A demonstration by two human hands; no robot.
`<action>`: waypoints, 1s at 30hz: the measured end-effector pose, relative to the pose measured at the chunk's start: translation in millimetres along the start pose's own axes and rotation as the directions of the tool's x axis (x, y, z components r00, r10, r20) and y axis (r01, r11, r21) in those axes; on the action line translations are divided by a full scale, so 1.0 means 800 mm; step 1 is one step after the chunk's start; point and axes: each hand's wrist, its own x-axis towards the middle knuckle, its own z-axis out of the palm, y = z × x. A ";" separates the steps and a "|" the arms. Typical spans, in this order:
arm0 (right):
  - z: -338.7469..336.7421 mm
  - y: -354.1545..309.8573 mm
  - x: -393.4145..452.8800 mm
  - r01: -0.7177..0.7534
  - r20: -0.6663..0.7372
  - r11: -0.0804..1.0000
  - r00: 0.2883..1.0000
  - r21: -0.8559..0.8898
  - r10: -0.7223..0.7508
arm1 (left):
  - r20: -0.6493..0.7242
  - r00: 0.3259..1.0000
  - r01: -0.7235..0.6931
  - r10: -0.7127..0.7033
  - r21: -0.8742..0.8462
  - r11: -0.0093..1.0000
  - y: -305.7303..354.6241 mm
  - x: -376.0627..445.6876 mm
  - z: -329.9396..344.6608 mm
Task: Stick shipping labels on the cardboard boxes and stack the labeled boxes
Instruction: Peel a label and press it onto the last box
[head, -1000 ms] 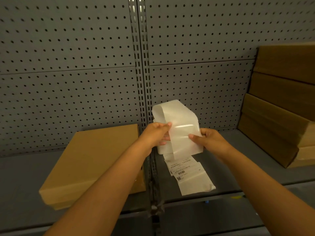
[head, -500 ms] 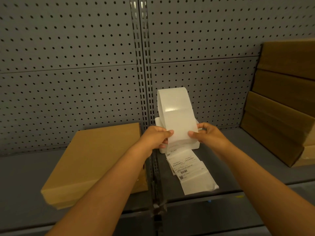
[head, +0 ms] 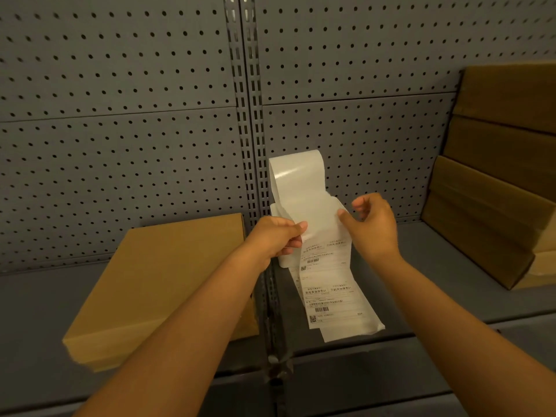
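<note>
Grey pegboard shelving (head: 120,164) — the left hand (head: 275,237) pinches the label strip (head: 316,224) mid-air above the shelf, the right hand (head: 371,225) pinches its edge. Thin, floppy paper — probably best peeled from a corner. The cardboard box (head: 162,284) waits left.

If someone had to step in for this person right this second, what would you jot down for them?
Left hand: pinches the label strip at its left edge.
Right hand: thumb at the strip's right edge, fingers loosely curled; firm grip unclear.
Printed labels trail down onto the shelf.
Flat cardboard box lies left, no label visible on it.
Stack of boxes stands right; labels there can't be seen.
Left: peel a label, stick it on the box, stack it.
</note>
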 end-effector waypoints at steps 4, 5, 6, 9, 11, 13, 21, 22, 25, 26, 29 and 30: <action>0.008 -0.003 -0.014 0.039 0.168 0.999 0.985 0.018 -0.041 | -0.028 0.999 -0.015 0.015 -0.008 1.000 -0.001 0.003 0.009; 0.013 -0.003 -0.017 0.047 0.237 0.999 0.971 -0.009 -0.043 | -0.040 0.999 -0.024 0.023 -0.009 1.000 -0.002 0.004 0.011; 0.018 -0.002 -0.020 0.050 0.280 0.998 0.959 -0.025 -0.041 | -0.051 0.998 -0.032 0.031 -0.011 0.999 -0.002 0.004 0.013; 0.026 0.000 -0.025 0.021 0.302 1.000 0.953 -0.019 -0.014 | -0.067 0.997 -0.048 0.047 -0.012 0.999 -0.002 0.004 0.015; 0.027 -0.002 -0.028 0.008 0.310 1.000 0.951 -0.012 -0.004 | -0.065 0.996 -0.056 0.054 -0.017 0.998 -0.002 0.004 0.013; 0.028 -0.006 -0.031 -0.012 0.317 1.000 0.948 0.011 0.008 | -0.058 0.997 -0.060 0.059 -0.022 0.998 -0.002 0.004 0.011; 0.030 -0.014 -0.028 -0.109 0.316 0.991 0.946 0.081 0.078 | -0.015 0.997 -0.071 0.070 -0.044 0.997 0.008 0.000 0.007; 0.030 -0.014 -0.027 -0.117 0.320 0.990 0.944 0.080 0.086 | -0.016 0.997 -0.078 0.078 -0.041 0.996 0.009 0.000 0.007; 0.030 -0.014 -0.026 -0.137 0.323 0.987 0.941 0.084 0.103 | -0.020 0.995 -0.102 0.102 -0.023 0.994 0.010 0.000 0.007; 0.030 -0.014 -0.025 -0.147 0.326 0.985 0.939 0.093 0.109 | -0.019 0.994 -0.108 0.108 -0.022 0.994 0.010 0.000 0.007; 0.030 -0.014 -0.024 -0.168 0.330 0.979 0.936 0.112 0.123 | -0.026 0.993 -0.116 0.115 -0.019 0.993 0.011 -0.002 0.008; 0.030 -0.014 -0.024 -0.172 0.328 0.979 0.936 0.113 0.127 | -0.027 0.993 -0.118 0.118 -0.021 0.993 0.012 -0.003 0.009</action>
